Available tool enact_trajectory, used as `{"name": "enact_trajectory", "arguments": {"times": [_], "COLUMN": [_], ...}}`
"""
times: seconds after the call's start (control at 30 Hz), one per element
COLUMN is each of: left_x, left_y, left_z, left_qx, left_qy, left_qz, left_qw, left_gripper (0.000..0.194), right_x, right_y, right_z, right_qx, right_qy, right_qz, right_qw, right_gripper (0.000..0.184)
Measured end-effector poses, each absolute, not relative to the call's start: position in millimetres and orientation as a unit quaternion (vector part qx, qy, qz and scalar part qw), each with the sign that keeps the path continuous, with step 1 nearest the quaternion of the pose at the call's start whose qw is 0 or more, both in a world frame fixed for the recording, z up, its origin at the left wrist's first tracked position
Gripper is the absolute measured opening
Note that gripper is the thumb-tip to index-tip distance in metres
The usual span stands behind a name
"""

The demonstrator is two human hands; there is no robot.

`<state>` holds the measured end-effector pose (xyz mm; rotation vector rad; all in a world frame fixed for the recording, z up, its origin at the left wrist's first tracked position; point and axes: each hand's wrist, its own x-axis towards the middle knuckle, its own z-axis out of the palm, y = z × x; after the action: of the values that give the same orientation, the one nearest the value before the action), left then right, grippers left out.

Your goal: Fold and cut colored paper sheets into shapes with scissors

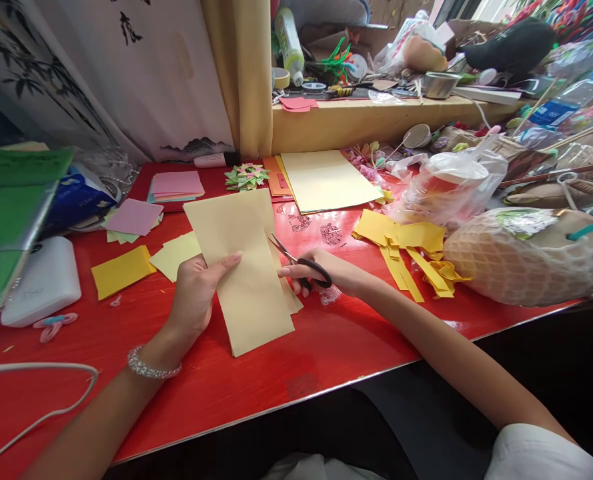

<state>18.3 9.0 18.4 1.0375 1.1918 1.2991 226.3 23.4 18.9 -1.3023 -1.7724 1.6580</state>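
Note:
My left hand (196, 290) grips a tall sheet of pale yellow paper (256, 303), thumb on its face and fingers behind. The sheet is tilted above the red table, and a cut runs down near its right side. In my right hand (321, 270) is a pair of black-handled scissors (316, 268), with fingers through the loops. Their blades meet the right part of the sheet. A cut edge of the paper hangs behind the scissors. Left of the sheet lie pale yellow squares (176, 257) and a stack of deep yellow squares (123, 272).
Yellow scraps (421, 240) lie on the red table (216, 407) at right, beside a netted round fruit (531, 260) with a straw. Larger pale sheets (326, 180), a folded paper ring (247, 177) and pink squares (177, 183) are at the back. A white cable (41, 368) curves at left.

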Motion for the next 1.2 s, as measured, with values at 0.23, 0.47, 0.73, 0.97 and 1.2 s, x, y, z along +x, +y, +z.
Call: {"name": "enact_trajectory", "arguments": {"times": [0.23,0.47,0.73,0.97,1.2], "left_x": [22.8,27.4,31.0,31.5,32.3], "left_y": [3.7,-2.6,-6.8,-7.8,-8.2], "left_z": [16.6,13.8,15.2,15.4,15.0], "left_qx": [0.431,0.426,0.428,0.437,0.438], "left_qy": [0.495,0.472,0.479,0.474,0.475], "left_qz": [0.5,0.483,0.466,0.461,0.459], "left_qw": [0.566,0.602,0.609,0.61,0.61], "left_gripper": [0.036,0.034,0.042,0.038,0.042], "right_x": [223.3,216.3,214.8,214.1,210.3], "right_y": [19.3,18.2,17.2,16.4,12.9], "right_z": [22.3,13.8,14.7,15.6,13.4], "right_qx": [-0.445,-0.436,-0.437,-0.438,-0.438], "right_qy": [-0.637,-0.612,-0.606,-0.608,-0.587], "right_qz": [0.593,0.604,0.6,0.593,0.594], "right_qw": [0.21,0.266,0.288,0.295,0.334], "right_gripper": [0.043,0.044,0.043,0.043,0.046]}}
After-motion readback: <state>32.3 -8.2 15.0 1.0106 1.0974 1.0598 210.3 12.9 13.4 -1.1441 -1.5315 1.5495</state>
